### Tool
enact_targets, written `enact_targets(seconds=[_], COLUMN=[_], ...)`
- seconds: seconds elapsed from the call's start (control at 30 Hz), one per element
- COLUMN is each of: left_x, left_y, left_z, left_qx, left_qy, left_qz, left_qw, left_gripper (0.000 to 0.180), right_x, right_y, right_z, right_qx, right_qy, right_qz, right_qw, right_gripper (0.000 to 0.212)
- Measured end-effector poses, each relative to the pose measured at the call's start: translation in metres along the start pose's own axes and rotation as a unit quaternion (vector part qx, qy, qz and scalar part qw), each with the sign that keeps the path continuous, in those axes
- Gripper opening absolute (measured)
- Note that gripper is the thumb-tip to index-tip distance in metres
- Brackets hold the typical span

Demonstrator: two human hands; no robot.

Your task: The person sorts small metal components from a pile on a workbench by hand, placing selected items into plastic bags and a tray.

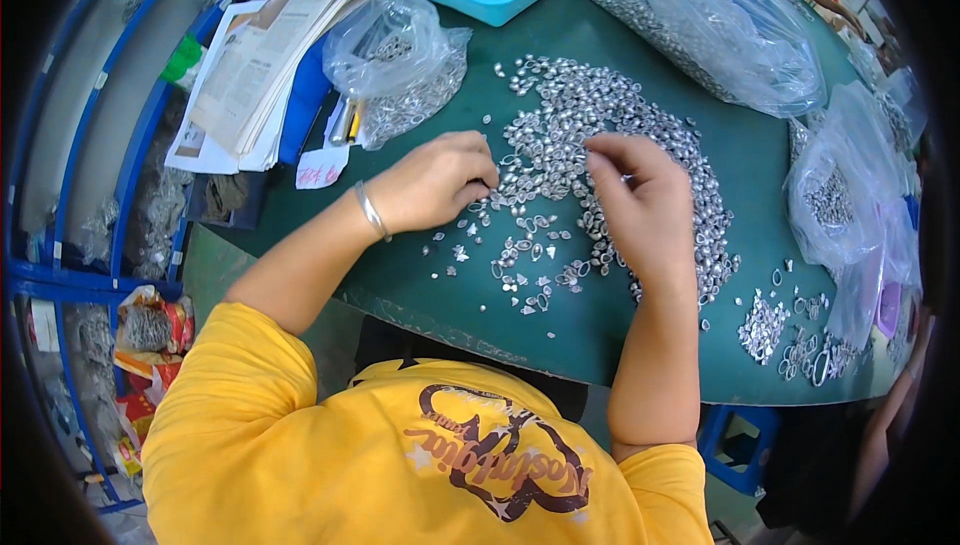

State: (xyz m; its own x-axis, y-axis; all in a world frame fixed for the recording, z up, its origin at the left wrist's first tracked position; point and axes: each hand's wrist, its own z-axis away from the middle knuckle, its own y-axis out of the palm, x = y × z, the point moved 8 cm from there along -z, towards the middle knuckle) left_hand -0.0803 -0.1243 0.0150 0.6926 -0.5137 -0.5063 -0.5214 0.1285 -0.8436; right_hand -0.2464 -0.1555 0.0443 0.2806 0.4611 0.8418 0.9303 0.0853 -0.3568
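A wide pile of small silver metal pieces (pixel 560 125), many of them oval, spreads over the green table (pixel 440 310). At the pile's left edge my left hand (pixel 445 182) rests low, its fingers curled and pressed together. Whatever it may pinch is hidden. Over the pile's middle, my right hand (pixel 648 200) is held with thumb and forefinger tips close together. Anything between them is too small to make out. Between the hands and the table's near edge lie scattered oval rings (pixel 515 250) and tiny pale pieces.
A blue basket (pixel 497 12) of metal pieces stands at the back. Clear plastic bags of pieces lie at the back left (pixel 415 95) and back right (pixel 715 30). Papers (pixel 265 75) are stacked by the blue shelving (pixel 125 170). Smaller heaps (pixel 763 328) sit at the right.
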Motion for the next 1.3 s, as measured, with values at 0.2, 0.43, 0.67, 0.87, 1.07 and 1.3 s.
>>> enact_targets(seconds=[0.2,0.43,0.67,0.87,1.07,1.3], left_x=[0.01,0.033,0.055,0.067,0.071,0.056], left_y=[-0.011,-0.034,-0.018,-0.011,0.015,0.021], left_z=[0.021,0.01,0.022,0.022,0.028,0.028], left_qx=[-0.051,-0.141,-0.125,-0.122,-0.094,-0.053], left_qy=[-0.06,-0.063,-0.122,-0.191,-0.255,-0.258], left_qz=[0.052,-0.022,0.01,0.242,0.638,0.701], left_qw=[0.995,0.988,0.985,0.944,0.721,0.663], left_gripper=[0.008,0.007,0.009,0.009,0.015,0.017], right_x=[-0.008,0.0,0.003,0.008,-0.037,-0.04], right_y=[0.031,0.054,0.094,0.101,0.088,0.088], right_z=[0.008,0.001,-0.016,-0.022,-0.003,0.01], right_qx=[0.109,0.081,0.159,0.19,0.211,0.209], right_qy=[-0.002,-0.123,-0.189,-0.2,0.271,0.332], right_qz=[0.149,0.185,0.263,0.284,-0.201,-0.428], right_qw=[0.983,0.972,0.933,0.918,0.917,0.814], right_gripper=[0.006,0.006,0.011,0.008,0.005,0.01])
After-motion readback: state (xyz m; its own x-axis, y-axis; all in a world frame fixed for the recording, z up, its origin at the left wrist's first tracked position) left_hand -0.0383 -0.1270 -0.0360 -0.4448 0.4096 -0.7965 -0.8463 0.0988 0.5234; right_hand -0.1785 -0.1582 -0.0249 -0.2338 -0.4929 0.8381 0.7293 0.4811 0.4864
